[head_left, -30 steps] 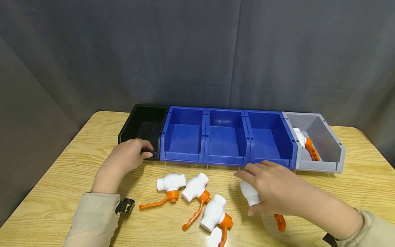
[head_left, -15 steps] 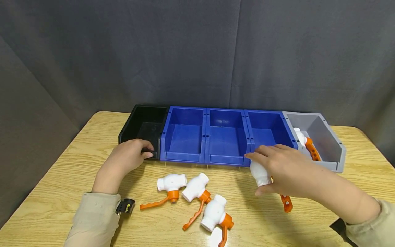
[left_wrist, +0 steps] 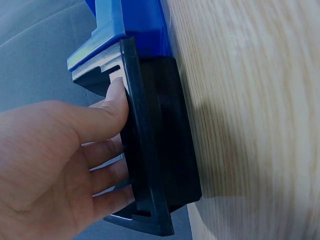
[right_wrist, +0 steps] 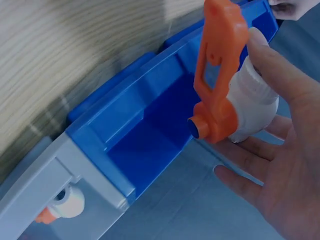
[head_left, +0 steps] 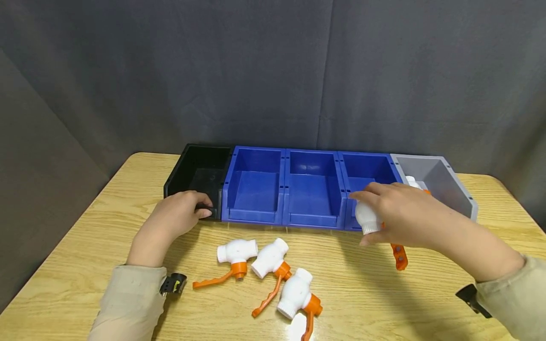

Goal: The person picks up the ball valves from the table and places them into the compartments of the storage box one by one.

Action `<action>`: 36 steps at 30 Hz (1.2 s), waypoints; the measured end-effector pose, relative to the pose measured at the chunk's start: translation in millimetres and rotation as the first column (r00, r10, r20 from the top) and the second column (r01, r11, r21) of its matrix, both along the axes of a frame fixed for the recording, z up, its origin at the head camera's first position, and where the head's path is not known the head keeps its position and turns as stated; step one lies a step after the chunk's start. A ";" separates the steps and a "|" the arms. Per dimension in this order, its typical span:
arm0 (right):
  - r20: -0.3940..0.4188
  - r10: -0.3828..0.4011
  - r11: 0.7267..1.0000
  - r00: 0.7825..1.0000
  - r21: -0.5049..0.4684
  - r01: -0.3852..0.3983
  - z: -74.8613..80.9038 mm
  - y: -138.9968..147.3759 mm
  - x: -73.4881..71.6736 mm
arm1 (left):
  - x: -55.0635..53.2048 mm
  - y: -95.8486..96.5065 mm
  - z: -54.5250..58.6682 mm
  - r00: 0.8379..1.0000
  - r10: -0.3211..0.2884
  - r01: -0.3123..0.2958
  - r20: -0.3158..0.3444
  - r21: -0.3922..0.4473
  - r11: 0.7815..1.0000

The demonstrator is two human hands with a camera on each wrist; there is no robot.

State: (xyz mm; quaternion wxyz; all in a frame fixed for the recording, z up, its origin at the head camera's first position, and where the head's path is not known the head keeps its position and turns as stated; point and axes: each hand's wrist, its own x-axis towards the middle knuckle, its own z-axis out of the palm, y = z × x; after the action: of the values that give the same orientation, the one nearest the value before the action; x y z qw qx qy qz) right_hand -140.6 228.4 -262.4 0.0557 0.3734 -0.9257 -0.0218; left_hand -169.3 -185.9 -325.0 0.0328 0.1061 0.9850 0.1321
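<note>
My left hand (head_left: 181,214) grips the front lip of the black bin (head_left: 197,158), thumb outside and fingers over the edge, as the left wrist view also shows. In my right hand (head_left: 394,208) is a white ball valve (head_left: 368,217) with an orange handle (right_wrist: 220,60), pinched by its white body between thumb and fingers. The valve hangs in the air before the rightmost blue bin (head_left: 364,163). Three more ball valves lie on the table: a left one (head_left: 237,251), a middle one (head_left: 270,258) and a front one (head_left: 295,293).
Two more blue bins, the left one (head_left: 256,216) and the middle one (head_left: 313,220), stand in the row. At its right end a grey bin (head_left: 452,187) contains another valve (right_wrist: 70,202). A dark grey curtain (head_left: 273,71) hangs behind the wooden table (head_left: 98,208).
My right hand has lifted the ball valve off the table and carried it up and rightward toward the bins. The left hand has stayed on the black bin.
</note>
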 end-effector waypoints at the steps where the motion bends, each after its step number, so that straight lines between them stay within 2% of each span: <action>1: 0.005 -0.011 1.000 1.000 0.004 0.011 0.8 1.4 -1.6 | 0.1 0.0 0.2 1.000 -0.002 0.002 -0.001 0.000 1.000; 13: 0.075 -0.151 0.989 0.986 0.018 0.150 7.2 13.9 -23.3 | 1.1 -0.4 1.3 1.000 -0.004 0.004 -0.003 0.001 1.000; 21: 0.139 -0.216 0.976 0.966 0.023 0.214 3.6 21.0 -37.7 | 0.3 1.4 2.6 1.000 -0.002 0.002 0.000 -0.004 1.000; 36: 0.135 -0.258 0.966 0.957 0.066 0.251 -1.1 23.1 -62.0 | 0.1 1.2 1.6 1.000 0.001 -0.001 -0.011 -0.013 1.000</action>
State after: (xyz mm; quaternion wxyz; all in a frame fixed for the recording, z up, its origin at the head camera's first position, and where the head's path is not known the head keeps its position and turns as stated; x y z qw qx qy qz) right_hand -202.6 251.6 -263.5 -0.0228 0.2528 -0.9669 -0.0246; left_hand -169.2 -184.8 -323.4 0.0279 0.1060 0.9860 0.1253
